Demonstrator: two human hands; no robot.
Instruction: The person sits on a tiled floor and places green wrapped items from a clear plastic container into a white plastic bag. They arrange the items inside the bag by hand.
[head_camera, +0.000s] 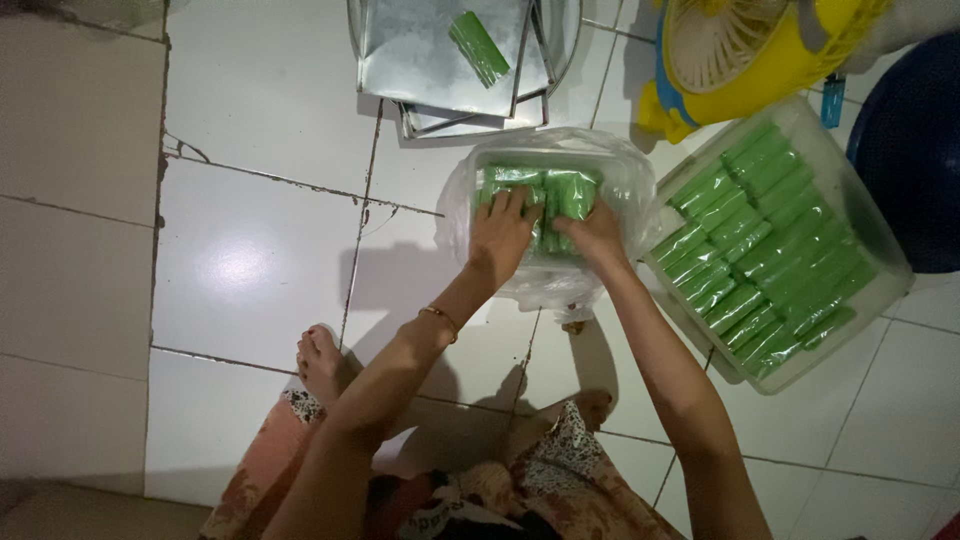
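Green wrapped rolls (540, 192) in bagged clear tub (610, 165), left hand (500, 232) and right hand (595, 235) pressing down on them, fingers spread, full tray (880, 250) beside.

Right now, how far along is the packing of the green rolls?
Done: several green rolls already sit in the bagged container. In hand: left hand and right hand press rolls inside. Left: the clear tray beside it holds many wrapped rolls; one roll lies on the metal tray.
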